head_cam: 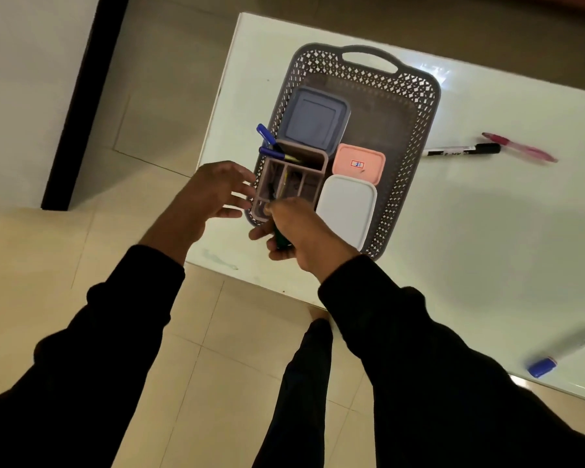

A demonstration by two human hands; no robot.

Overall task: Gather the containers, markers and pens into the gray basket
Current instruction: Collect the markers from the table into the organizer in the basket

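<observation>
The gray basket (416,130) lies on the white table (487,231). Inside it are a blue-lidded container (313,118), a pink-lidded container (358,163), a white-lidded container (347,209) and a mauve pen organizer (293,179) with blue pens (265,135) sticking out. My right hand (298,231) grips a dark green marker (279,238) at the organizer's near edge. Open-fingered, my left hand (217,189) hovers beside the organizer's left side. A black marker (463,151), a pink pen (520,147) and a blue-capped marker (563,354) lie on the table outside the basket.
The table's near-left corner (196,258) sits just under my hands, with tiled floor (81,248) beyond it. A dark vertical post (85,103) stands at the left against a white wall.
</observation>
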